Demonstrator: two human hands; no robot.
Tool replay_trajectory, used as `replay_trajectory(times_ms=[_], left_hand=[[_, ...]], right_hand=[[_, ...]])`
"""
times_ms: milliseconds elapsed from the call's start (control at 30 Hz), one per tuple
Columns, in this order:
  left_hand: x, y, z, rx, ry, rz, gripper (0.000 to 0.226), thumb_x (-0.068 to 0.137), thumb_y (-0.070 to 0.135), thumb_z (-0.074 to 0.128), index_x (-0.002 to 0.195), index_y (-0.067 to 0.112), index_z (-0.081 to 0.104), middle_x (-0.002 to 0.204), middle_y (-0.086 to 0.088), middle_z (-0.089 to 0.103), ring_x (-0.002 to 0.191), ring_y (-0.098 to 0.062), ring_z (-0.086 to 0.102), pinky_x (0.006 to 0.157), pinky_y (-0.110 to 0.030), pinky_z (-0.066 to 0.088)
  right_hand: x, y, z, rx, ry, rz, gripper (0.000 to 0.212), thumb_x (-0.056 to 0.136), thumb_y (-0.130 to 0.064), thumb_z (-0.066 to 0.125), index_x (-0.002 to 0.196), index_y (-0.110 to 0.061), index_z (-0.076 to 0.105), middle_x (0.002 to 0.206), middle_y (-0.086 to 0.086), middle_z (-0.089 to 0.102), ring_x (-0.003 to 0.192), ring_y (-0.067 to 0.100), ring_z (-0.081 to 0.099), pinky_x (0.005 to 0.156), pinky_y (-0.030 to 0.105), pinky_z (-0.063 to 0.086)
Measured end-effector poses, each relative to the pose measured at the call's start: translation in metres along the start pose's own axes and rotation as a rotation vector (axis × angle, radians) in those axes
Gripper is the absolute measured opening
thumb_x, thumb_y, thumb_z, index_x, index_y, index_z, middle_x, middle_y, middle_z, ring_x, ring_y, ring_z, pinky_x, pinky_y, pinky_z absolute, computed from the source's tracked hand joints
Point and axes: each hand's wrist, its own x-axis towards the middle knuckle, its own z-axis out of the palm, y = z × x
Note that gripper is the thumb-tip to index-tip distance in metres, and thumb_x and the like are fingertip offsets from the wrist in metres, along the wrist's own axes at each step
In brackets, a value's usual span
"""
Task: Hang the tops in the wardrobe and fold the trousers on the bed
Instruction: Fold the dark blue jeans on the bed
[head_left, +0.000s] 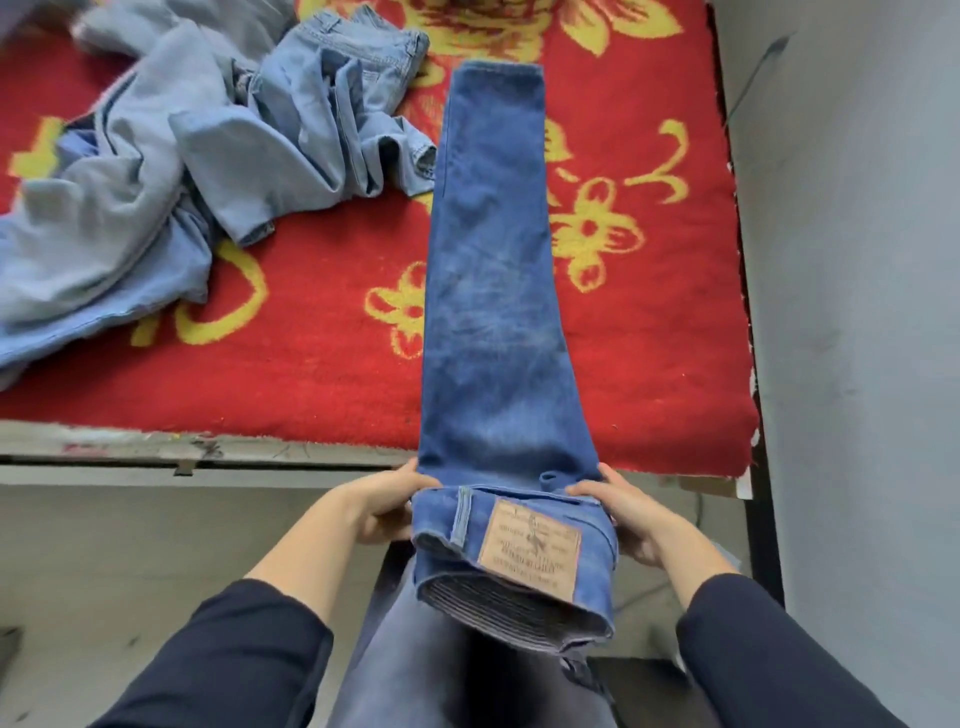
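Denim first, from the head view: the dark blue jeans (498, 291) lie lengthwise on the red flowered blanket (322, 374), legs stacked. Their hem (496, 73) points to the far edge of the bed (156, 447). The waistband, with its leather patch (530, 545), overhangs the near edge. The left hand (384, 512) grips one side of the waistband with curled fingers. The right hand (626, 517) grips the other side, thumb on top.

The unsupported waist end looks like the main risk. If either grip loosens before the fold goes over, its weight could drag the jeans off the near edge. An uneven lift could also skew the stacked legs, and the plush blanket may snag the lower leg and wrinkle it.

A heap of pale blue garments (156, 197) fills the left part of the bed. One cuff (423, 156) lies just beside the jeans' left edge, so a fold carried toward the hem might trap it.
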Motion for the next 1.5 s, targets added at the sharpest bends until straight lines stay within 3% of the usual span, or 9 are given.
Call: replay_trajectory(times_ms=[100, 167, 367, 500, 833, 1000, 1133, 1333, 1500], left_hand=[[-0.011, 0.04, -0.009, -0.187, 0.066, 0.145, 0.012, 0.087, 0.022, 0.058, 0.089, 0.011, 0.062, 0.079, -0.005, 0.065, 0.068, -0.013, 0.063, 0.059, -0.021, 0.056], [-0.014, 0.067, -0.009, -0.292, 0.07, 0.246, 0.02, 0.087, 0.03, 0.058, 0.098, 0.014, 0.061, 0.089, -0.004, 0.064, 0.076, -0.016, 0.063, 0.067, -0.027, 0.059], [-0.008, 0.152, -0.016, -0.379, 0.131, 0.444, 0.034, 0.095, 0.047, 0.041, 0.118, 0.025, 0.052, 0.081, -0.007, 0.075, 0.07, -0.02, 0.073, 0.067, -0.032, 0.055], [0.01, 0.214, -0.032, -0.341, 0.148, 0.497, 0.032, 0.093, 0.054, 0.04, 0.107, 0.029, 0.055, 0.09, -0.008, 0.074, 0.086, -0.023, 0.07, 0.078, -0.033, 0.054], [0.028, 0.386, -0.061, -0.216, 0.153, 0.631, 0.038, 0.093, 0.058, 0.039, 0.119, 0.033, 0.048, 0.089, -0.004, 0.075, 0.085, -0.016, 0.071, 0.089, -0.033, 0.047], [0.038, 0.448, -0.063, -0.183, 0.159, 0.888, 0.052, 0.097, 0.047, 0.04, 0.146, 0.04, 0.025, 0.116, -0.001, 0.067, 0.108, -0.014, 0.063, 0.094, -0.034, 0.043], [0.081, 0.41, -0.061, 0.12, 0.312, 1.078, 0.069, 0.094, 0.03, 0.054, 0.151, 0.035, 0.014, 0.153, 0.005, 0.032, 0.137, -0.003, 0.031, 0.109, -0.02, 0.026], [0.136, 0.254, -0.055, 1.371, 0.538, 1.05, 0.069, 0.089, 0.054, 0.03, 0.151, 0.031, 0.014, 0.159, 0.001, 0.005, 0.147, -0.016, 0.001, 0.12, -0.037, 0.005], [0.141, 0.196, -0.056, 1.469, 0.576, 1.03, 0.071, 0.092, 0.059, 0.034, 0.152, 0.02, 0.023, 0.159, -0.01, 0.014, 0.147, -0.022, 0.005, 0.116, -0.036, 0.004]], right_hand=[[-0.011, -0.039, 0.001, 0.224, -0.067, -0.029, 0.02, 0.092, -0.022, 0.058, 0.105, -0.009, 0.065, 0.074, 0.004, 0.072, 0.064, 0.015, 0.068, 0.064, 0.027, 0.053], [-0.016, -0.064, 0.004, 0.292, -0.036, -0.093, 0.029, 0.098, -0.028, 0.046, 0.099, -0.007, 0.066, 0.059, 0.003, 0.068, 0.049, 0.015, 0.064, 0.052, 0.023, 0.053], [-0.004, -0.153, 0.014, 0.356, -0.022, -0.2, 0.031, 0.084, -0.012, 0.031, 0.095, 0.0, 0.057, 0.091, 0.021, 0.073, 0.081, 0.028, 0.072, 0.067, 0.032, 0.054], [0.022, -0.209, 0.026, 0.243, 0.03, -0.338, 0.013, 0.088, -0.019, 0.059, 0.099, -0.012, 0.056, 0.088, 0.017, 0.074, 0.071, 0.021, 0.073, 0.061, 0.027, 0.055], [0.065, -0.367, 0.019, 0.303, 0.101, -0.476, 0.027, 0.088, -0.026, 0.065, 0.109, -0.012, 0.056, 0.072, 0.01, 0.073, 0.062, 0.019, 0.072, 0.055, 0.023, 0.056], [0.089, -0.419, 0.014, 0.372, 0.13, -0.652, 0.061, 0.087, -0.012, 0.065, 0.141, -0.012, 0.038, 0.106, 0.018, 0.07, 0.084, 0.023, 0.072, 0.064, 0.026, 0.057], [0.127, -0.382, 0.03, -0.067, 0.311, -0.695, 0.078, 0.08, -0.002, 0.072, 0.147, -0.015, 0.035, 0.118, 0.011, 0.065, 0.101, 0.015, 0.061, 0.073, 0.025, 0.049], [0.15, -0.261, 0.033, -0.987, 0.48, -0.848, 0.07, 0.08, -0.036, 0.063, 0.144, -0.015, 0.044, 0.152, 0.007, 0.037, 0.143, 0.023, 0.031, 0.115, 0.044, 0.031], [0.138, -0.212, 0.025, -1.253, 0.502, -1.018, 0.074, 0.085, -0.056, 0.049, 0.148, -0.02, 0.035, 0.156, 0.003, 0.028, 0.147, 0.021, 0.018, 0.119, 0.037, 0.016]])
